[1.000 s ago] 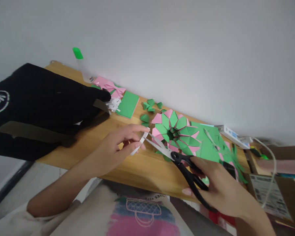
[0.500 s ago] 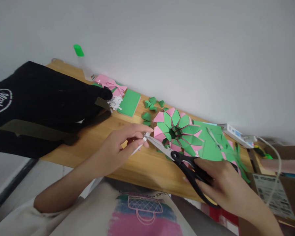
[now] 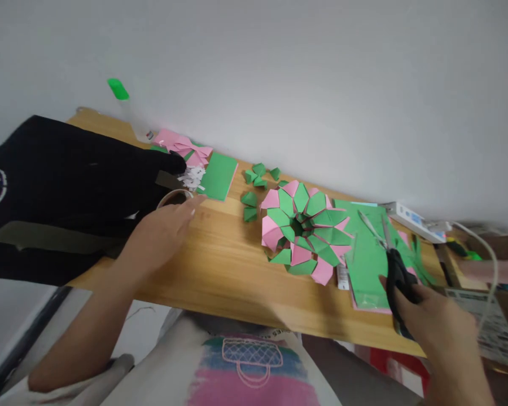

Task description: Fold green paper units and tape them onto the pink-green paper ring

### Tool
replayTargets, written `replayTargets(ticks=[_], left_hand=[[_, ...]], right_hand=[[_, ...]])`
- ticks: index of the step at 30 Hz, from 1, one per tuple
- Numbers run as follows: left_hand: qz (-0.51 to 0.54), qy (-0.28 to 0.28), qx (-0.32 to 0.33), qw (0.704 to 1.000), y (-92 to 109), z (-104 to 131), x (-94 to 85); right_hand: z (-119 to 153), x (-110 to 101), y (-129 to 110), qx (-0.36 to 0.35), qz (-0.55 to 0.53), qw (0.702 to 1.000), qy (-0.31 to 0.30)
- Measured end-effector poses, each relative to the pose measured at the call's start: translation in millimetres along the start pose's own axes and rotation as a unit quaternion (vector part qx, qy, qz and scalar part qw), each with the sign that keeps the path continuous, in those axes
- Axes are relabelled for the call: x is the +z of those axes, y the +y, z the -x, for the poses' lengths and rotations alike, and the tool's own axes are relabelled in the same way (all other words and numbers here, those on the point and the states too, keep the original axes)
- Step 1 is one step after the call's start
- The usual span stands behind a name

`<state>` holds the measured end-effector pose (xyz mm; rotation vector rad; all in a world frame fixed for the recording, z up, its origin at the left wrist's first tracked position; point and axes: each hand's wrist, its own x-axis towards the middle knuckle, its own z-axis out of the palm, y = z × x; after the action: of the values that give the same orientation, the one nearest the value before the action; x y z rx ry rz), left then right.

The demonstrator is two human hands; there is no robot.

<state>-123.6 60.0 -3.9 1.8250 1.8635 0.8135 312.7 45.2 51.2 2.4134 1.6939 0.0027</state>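
Observation:
At the left, my left hand (image 3: 163,234) has its fingers close together at a white ring, which looks like a roll of tape (image 3: 174,195); its thumb and part of the ring are hidden. My right hand (image 3: 427,316) is wrapped around the black handles of a pair of scissors (image 3: 400,279). Their metal blade points away from me over green paper sheets (image 3: 366,276), beside a slim pale tool (image 3: 369,225). Between my hands stands a ring-shaped origami piece (image 3: 302,248) of green and pink folded units, touched by neither hand.
A black bag (image 3: 68,180) covers the left end of the wooden table (image 3: 232,270). Toward the wall lie white paper scraps (image 3: 192,178), a green paper stack (image 3: 220,176), pink folded pieces (image 3: 182,145) and loose green units (image 3: 259,176). A power strip (image 3: 415,220) sits at the right.
My left hand has moved left from the scissor tips, and the white ring now shows beside it. My right hand has carried the scissors right, away from the origami piece.

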Motion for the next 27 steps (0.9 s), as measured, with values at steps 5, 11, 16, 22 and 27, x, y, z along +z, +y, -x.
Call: replayTargets(ticks=[5,11,16,22,27], left_hand=[[0.040,-0.009,0.019,0.999,-26.0,-16.9,7.0],[0.149,0.044,0.003,0.988,-7.5,-5.9,11.2],[0.385,-0.117,-0.132,0.906,44.4,5.0,19.2],[0.487,-0.130,-0.100,0.858,81.4,6.6,38.7],[0.441,-0.089,-0.009,0.893,84.4,11.3,41.8]], right_hand=[[4.0,41.7,15.3,0.062,0.007,0.995,-0.084],[9.8,58.0,18.3,0.041,0.005,0.991,-0.131],[30.8,9.8,-27.3,-0.096,-0.156,0.981,0.068],[59.3,-28.7,-136.1,-0.325,-0.441,0.836,0.027],[56.0,-23.3,-162.8,-0.362,-0.447,0.818,-0.013]])
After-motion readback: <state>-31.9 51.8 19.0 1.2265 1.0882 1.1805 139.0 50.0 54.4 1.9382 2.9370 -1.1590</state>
